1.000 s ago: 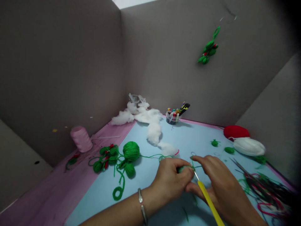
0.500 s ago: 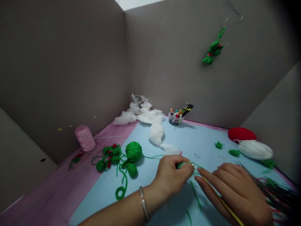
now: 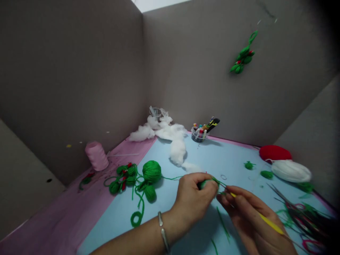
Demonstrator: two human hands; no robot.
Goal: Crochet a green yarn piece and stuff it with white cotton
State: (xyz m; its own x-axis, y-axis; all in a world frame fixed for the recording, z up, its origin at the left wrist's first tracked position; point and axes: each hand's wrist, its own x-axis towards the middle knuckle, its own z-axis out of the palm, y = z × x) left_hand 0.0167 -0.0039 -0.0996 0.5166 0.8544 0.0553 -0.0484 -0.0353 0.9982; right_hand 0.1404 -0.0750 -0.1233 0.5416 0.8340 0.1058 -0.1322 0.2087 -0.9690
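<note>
My left hand (image 3: 192,198), with a silver bracelet at the wrist, pinches a small green crochet piece (image 3: 204,184), mostly hidden by the fingers. In my right hand (image 3: 251,219) is a crochet hook (image 3: 272,224) with a yellow grip. Its tip meets the green yarn at the left fingertips. From behind my left hand a green strand runs to a yarn ball (image 3: 151,171) on the left. Beside that ball lie a stuffed green piece (image 3: 150,193), a crocheted ring (image 3: 136,219) and green-and-red crocheted pieces (image 3: 130,176).
White stuffing (image 3: 177,150) stretches toward the back corner. A tub of pens (image 3: 199,134) stands by the back wall. Pink yarn cone (image 3: 96,156) is at left. Red yarn (image 3: 275,153), white yarn (image 3: 291,171) and scissors (image 3: 284,196) sit at right. A green crocheted ornament (image 3: 243,56) hangs above.
My right hand has rolled over, with its palm turned more upward and the hook's yellow grip now showing. The scissors at right are more exposed. My left hand stays nearly in place.
</note>
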